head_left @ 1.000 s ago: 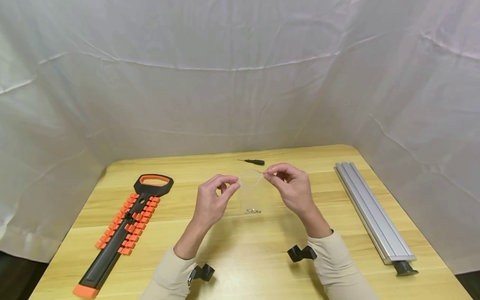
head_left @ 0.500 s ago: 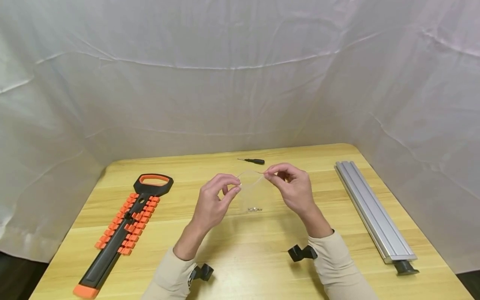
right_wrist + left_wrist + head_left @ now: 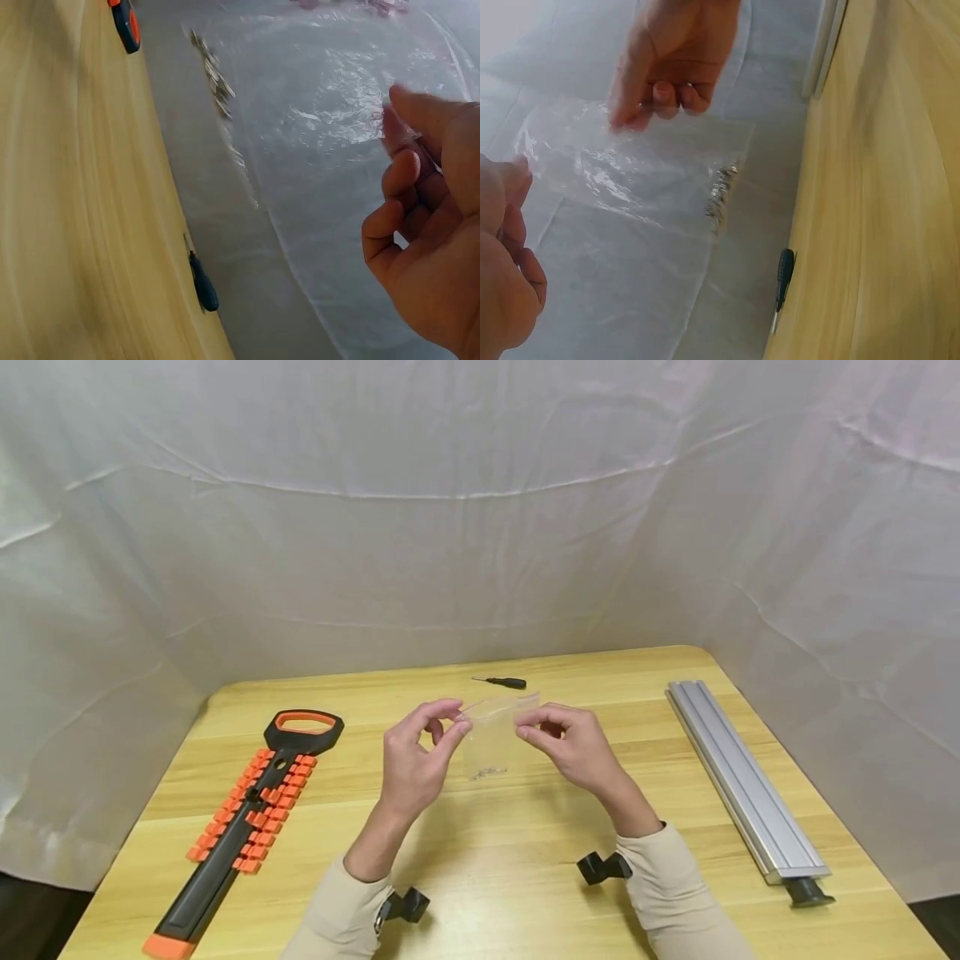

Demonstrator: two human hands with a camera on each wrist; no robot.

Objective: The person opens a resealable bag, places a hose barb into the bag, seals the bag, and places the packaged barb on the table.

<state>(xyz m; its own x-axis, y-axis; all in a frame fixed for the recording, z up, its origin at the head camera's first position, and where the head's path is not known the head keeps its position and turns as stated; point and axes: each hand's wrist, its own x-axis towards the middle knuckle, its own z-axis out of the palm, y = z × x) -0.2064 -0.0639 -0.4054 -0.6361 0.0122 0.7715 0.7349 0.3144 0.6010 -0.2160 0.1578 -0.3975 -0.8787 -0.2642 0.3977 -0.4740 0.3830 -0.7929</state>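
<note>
A clear plastic zip bag (image 3: 489, 745) hangs upright between the two hands, above the table. Its bottom holds a small heap of silvery metal pieces (image 3: 720, 196), too small to make out in detail. The left hand (image 3: 416, 762) pinches the bag's upper left corner between thumb and forefinger. On the opposite side, the right hand (image 3: 576, 747) pinches the bag's side edge, a little below its mouth; the other fingers curl inward beneath (image 3: 401, 214). The upper right corner of the bag sticks up free above the right fingertips.
Behind the bag lies a small black-handled screwdriver (image 3: 506, 682). At the left is a black rack with orange clips and a looped handle (image 3: 303, 731); at the right, a long grooved aluminium bar (image 3: 746, 777). Pale curtains (image 3: 465, 568) enclose the wooden table (image 3: 495, 893).
The bag's mouth, earlier spread round between both hands, now looks flatter. The right hand has moved down from the upper corner to the side edge, and the left hand slightly left.
</note>
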